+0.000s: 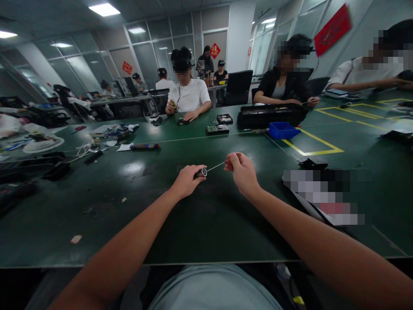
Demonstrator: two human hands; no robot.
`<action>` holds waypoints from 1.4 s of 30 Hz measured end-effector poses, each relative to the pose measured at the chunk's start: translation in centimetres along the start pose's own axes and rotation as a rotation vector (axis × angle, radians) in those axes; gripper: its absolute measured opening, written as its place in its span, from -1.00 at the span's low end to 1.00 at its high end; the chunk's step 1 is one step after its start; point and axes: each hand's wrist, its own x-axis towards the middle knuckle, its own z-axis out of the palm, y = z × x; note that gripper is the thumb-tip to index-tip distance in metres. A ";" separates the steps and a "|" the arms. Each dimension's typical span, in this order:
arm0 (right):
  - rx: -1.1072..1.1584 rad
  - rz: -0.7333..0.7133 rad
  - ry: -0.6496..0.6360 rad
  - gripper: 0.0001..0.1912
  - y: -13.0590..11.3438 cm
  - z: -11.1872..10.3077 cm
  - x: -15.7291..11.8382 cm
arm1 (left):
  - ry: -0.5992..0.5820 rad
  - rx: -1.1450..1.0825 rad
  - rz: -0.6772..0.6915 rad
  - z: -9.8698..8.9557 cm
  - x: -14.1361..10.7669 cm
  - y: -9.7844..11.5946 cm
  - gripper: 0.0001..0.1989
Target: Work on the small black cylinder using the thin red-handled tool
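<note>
My left hand (186, 181) is closed around a short dark cylinder (200, 172) with a pale ring at the end facing me; fingers cover much of its body. To its right, raised over the green table (206, 241), my right hand (241, 172) pinches a thin metal rod (215, 166), like a slim screwdriver shaft. The rod slants down from my right fingertips to the edge of the cylinder's ringed end. Whether its tip enters the cylinder or only meets its edge, I cannot tell. The rod's other end is hidden in my right fingers.
A dark pen-shaped tool (145, 147) lies ahead on the left, near tangled cables (87, 149). Opened drive-like devices (217, 129), a blue tray (284, 130) and a long black casing (272, 116) are farther off. Co-workers sit across the table. A blurred-out packet (318, 193) lies right.
</note>
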 end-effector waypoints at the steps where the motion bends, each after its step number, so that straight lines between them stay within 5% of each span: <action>1: -0.062 -0.045 -0.017 -0.74 -0.3 0.0 -0.2 | -0.003 0.004 -0.001 0.0 0.0 0.0 -0.58; 23: -0.538 -0.322 -0.089 -0.79 -0.9 -0.2 -0.7 | -0.108 0.115 0.042 0.3 0.0 0.2 -0.54; 27: -0.550 -0.283 -0.077 -0.80 -1.3 -0.5 -0.6 | -0.062 -0.028 -0.023 0.1 0.0 0.3 -0.61; 33: -0.514 -0.290 -0.055 -0.79 -1.5 -0.8 -0.5 | 0.157 -0.423 -0.195 -0.5 0.6 0.5 -0.67; 36: -0.499 -0.292 -0.056 -0.79 -1.4 -0.9 -0.5 | 0.138 -0.585 -0.290 -0.9 1.1 0.3 -0.68; 42: -0.490 -0.302 -0.063 -0.78 -1.6 -0.9 -0.6 | -0.005 -0.262 -0.247 -1.8 1.6 0.8 -0.66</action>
